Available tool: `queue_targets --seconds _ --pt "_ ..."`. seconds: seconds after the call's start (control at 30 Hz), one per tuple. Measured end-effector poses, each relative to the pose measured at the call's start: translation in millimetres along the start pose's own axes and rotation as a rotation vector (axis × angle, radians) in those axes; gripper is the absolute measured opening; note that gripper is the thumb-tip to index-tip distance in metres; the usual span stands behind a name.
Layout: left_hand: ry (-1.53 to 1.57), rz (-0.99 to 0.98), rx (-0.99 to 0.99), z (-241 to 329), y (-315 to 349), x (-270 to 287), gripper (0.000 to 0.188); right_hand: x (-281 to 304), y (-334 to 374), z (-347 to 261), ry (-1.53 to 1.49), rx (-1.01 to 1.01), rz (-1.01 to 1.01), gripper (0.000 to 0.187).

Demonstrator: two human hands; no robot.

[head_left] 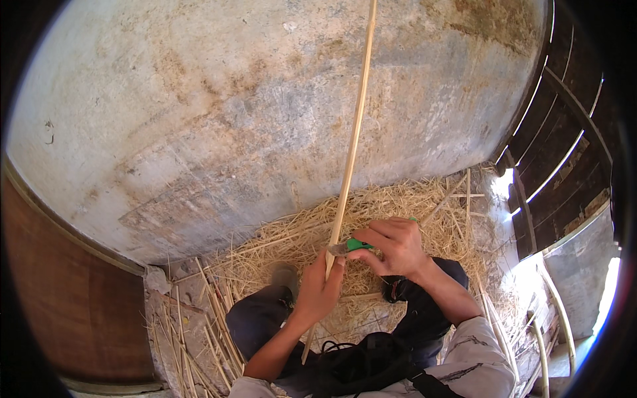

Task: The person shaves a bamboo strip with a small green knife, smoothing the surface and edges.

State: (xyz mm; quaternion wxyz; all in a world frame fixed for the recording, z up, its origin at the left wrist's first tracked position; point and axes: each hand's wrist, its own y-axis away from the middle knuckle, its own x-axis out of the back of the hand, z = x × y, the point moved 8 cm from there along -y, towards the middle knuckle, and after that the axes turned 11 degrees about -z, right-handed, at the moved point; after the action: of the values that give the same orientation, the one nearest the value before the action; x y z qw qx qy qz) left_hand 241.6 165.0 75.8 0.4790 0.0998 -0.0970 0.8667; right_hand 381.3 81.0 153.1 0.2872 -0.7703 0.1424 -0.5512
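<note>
A long, thin strip of pale split bamboo (353,142) stands upright in front of me, running from the top of the view down past my lap. My left hand (318,285) is closed around its lower part, thumb and fingers pinching it. In my right hand (395,245) is a green-handled utility knife (359,245), gripped by the handle. Its short blade (338,250) points left and touches the strip just above my left fingers. Where exactly the edge meets the bamboo is too small to tell.
Pale shavings (424,205) cover the floor between my legs and a stained wall (265,132). Several bamboo strips (206,331) lie at the left, and more poles (557,305) lean at the right. A brown wooden panel (73,285) is far left; dark slatted boards (564,132) stand right.
</note>
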Motion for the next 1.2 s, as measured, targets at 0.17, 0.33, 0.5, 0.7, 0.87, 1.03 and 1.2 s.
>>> queue_targets --seconds 0.17,0.33,0.5,0.7,0.87,1.03,1.2 --pt "-0.075 0.030 -0.017 1.3 0.8 0.6 0.022 3.7 0.2 -4.2 0.057 -0.011 0.038 0.033" --pt "-0.117 0.043 -0.039 5.1 1.2 2.2 0.022 4.3 0.2 -6.4 0.082 -0.023 0.064 0.034" --pt "-0.134 0.059 -0.031 8.4 2.1 5.3 0.021 6.5 -1.9 -8.6 0.135 -0.020 0.088 0.029" --pt "-0.147 0.067 0.000 9.4 2.7 4.7 0.022 10.6 -3.9 -11.4 0.142 -0.009 0.094 0.032" --pt "-0.222 0.033 -0.020 0.0 10.7 -10.7 0.023 39.9 -5.5 35.1 0.170 -0.162 0.289 0.023" --pt "-0.227 0.043 -0.052 -6.8 8.7 -21.3 0.024 51.1 -3.6 58.4 0.077 -0.257 0.274 0.024" --pt "-0.156 0.012 0.068 -1.0 7.4 -23.5 0.030 30.3 6.9 72.9 -0.260 -0.409 0.158 0.026"
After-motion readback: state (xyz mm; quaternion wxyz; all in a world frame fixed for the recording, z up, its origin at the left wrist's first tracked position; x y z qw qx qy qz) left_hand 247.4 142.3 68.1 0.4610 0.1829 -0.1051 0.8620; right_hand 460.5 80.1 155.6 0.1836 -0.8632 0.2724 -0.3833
